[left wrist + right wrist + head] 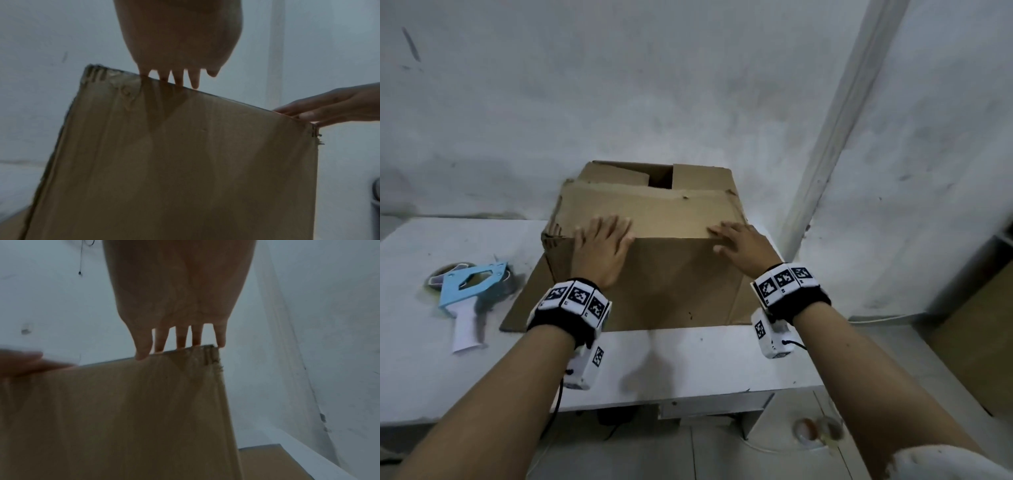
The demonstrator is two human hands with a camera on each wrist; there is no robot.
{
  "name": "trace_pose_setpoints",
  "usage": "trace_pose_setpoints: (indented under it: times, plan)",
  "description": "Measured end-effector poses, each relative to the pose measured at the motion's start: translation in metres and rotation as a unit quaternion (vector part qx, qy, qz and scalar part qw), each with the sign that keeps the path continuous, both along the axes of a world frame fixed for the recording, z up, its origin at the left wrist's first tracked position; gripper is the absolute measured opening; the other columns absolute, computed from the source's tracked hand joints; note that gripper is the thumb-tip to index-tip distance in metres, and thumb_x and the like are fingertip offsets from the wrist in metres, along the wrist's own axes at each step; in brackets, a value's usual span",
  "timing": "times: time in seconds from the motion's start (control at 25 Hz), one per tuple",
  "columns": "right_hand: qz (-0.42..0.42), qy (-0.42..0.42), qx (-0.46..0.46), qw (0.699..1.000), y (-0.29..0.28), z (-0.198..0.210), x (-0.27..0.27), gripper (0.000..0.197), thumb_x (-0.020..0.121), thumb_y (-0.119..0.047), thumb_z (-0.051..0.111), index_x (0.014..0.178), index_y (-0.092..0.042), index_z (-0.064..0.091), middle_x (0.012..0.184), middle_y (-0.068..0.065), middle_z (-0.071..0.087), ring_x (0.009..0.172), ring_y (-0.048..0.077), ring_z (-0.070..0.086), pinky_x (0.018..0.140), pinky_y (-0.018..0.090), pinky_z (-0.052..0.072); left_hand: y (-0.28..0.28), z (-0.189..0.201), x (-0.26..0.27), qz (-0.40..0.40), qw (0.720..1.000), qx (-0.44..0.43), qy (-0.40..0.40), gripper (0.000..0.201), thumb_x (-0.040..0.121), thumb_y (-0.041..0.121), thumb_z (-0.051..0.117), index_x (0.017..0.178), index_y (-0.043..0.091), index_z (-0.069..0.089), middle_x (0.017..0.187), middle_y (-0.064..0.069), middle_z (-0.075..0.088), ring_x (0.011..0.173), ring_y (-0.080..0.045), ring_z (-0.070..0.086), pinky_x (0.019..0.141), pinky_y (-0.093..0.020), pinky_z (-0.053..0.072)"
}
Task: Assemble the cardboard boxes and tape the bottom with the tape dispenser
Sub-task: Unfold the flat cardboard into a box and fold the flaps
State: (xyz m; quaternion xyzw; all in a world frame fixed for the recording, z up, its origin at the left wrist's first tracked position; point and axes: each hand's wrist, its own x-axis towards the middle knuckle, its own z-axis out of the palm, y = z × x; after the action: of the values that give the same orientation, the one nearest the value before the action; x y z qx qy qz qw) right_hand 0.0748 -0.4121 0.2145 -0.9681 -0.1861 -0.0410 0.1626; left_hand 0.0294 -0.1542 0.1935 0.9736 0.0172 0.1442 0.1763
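— Forearms come up from the bottom of the head view, each with a black wristband (573, 310) carrying checkered markers. What are the hands doing?

— Both lie flat with fingers straight and spread. The left hand (601, 251) presses on the near top edge of the cardboard box (647, 246), towards its left corner. The right hand (744, 248) presses on the same edge near the right corner. Neither curls round anything.

— Do the wrist views agree?

— Yes. From the left wrist, fingertips (182, 81) reach over the box's top edge, and the right hand touches the far corner. The right wrist view shows the same from the other side, with a blurred left hand at the left.

— And the box itself?

— It stands on a white table (705, 359), against the wall. The near flap (647, 212) is folded down under the hands; two inner flaps show behind it with a dark gap between them. A bottom flap lies flat on the table towards the camera.

— The tape dispenser?

— Blue with a white handle, the tape dispenser (470, 294) lies on the table left of the box, well apart from both hands.
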Motion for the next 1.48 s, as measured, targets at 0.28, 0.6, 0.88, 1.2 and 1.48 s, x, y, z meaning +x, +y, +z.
trace_pose_setpoints:
  times: [0.28, 0.6, 0.88, 1.2, 1.48]
  plan:
    - [0.004, 0.025, 0.236, 0.971, -0.066, 0.007, 0.088, 0.038, 0.095, -0.026, 0.048, 0.132, -0.018, 0.048, 0.138, 0.011, 0.048, 0.126, 0.026, 0.043, 0.098, 0.031, 0.033, -0.029, -0.024, 0.013, 0.132, 0.988, 0.000, -0.082, 0.059, 0.090, 0.045, 0.019, 0.142, 0.025, 0.036, 0.154, -0.003, 0.030, 0.144, -0.029, 0.019, 0.116, -0.050, 0.004]
    - [0.076, 0.236, 0.365, 0.898, -0.073, -0.013, 0.239, 0.067, 0.092, -0.026, 0.055, 0.146, -0.011, 0.019, 0.150, 0.017, 0.031, 0.139, 0.028, 0.031, 0.109, 0.036, 0.029, -0.121, -0.012, 0.058, 0.346, 0.933, -0.081, -0.061, 0.060, 0.088, 0.039, 0.031, 0.142, 0.013, 0.036, 0.154, -0.008, 0.027, 0.145, -0.029, 0.013, 0.118, -0.051, 0.005]
    - [0.044, 0.269, 0.419, 0.866, -0.053, 0.000, 0.297, 0.069, 0.092, -0.019, 0.054, 0.146, -0.004, 0.013, 0.152, 0.016, 0.025, 0.139, 0.028, 0.028, 0.109, 0.029, 0.024, -0.191, -0.014, 0.082, 0.203, 0.976, 0.063, -0.043, 0.061, 0.086, 0.050, 0.018, 0.138, 0.029, 0.040, 0.147, 0.002, 0.041, 0.140, -0.022, 0.033, 0.113, -0.038, 0.020]
    - [0.141, 0.327, 0.352, 0.866, -0.060, -0.010, 0.310, 0.056, 0.089, -0.009, 0.056, 0.141, -0.013, 0.036, 0.144, 0.014, 0.038, 0.128, 0.027, 0.039, 0.098, 0.028, 0.033, -0.168, 0.007, 0.069, 0.216, 0.975, -0.011, 0.047, 0.087, 0.066, 0.080, -0.001, 0.142, 0.043, 0.020, 0.155, 0.012, 0.019, 0.146, -0.010, 0.012, 0.116, -0.033, 0.007]
    - [0.137, 0.262, 0.557, 0.776, -0.048, -0.005, 0.283, 0.088, 0.086, -0.017, 0.064, 0.147, -0.027, 0.002, 0.152, 0.016, 0.026, 0.138, 0.026, 0.032, 0.109, 0.031, 0.026, -0.177, 0.014, 0.078, 0.261, 0.957, 0.035, 0.119, 0.091, 0.062, 0.066, -0.011, 0.147, 0.039, 0.009, 0.159, 0.009, 0.007, 0.148, -0.014, 0.005, 0.118, -0.038, 0.003]
